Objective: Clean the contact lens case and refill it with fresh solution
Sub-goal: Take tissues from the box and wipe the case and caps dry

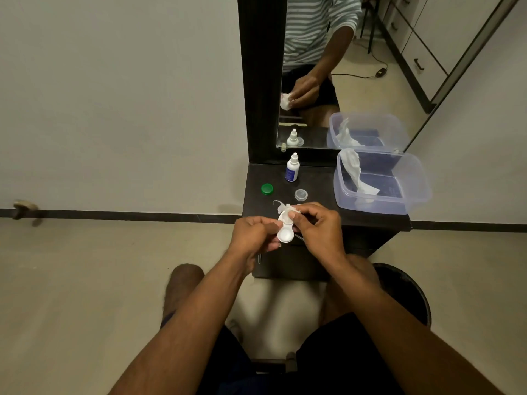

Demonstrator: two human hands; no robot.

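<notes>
Left hand [253, 235] curled round the white lens case [285, 230], right hand [316, 223] pinching a tissue wad [292, 213] into its far well. Just beyond: clear cap [301, 194], green cap [267, 189], solution bottle [292, 168].

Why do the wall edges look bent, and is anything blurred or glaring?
Head view: the wide-angle lens bows the skirting line and mirror frame; lighting is dim and even with soft shadows; the tissue at the right hand is smeared, the contact lens case in the left hand sharp; no strong glare.
</notes>
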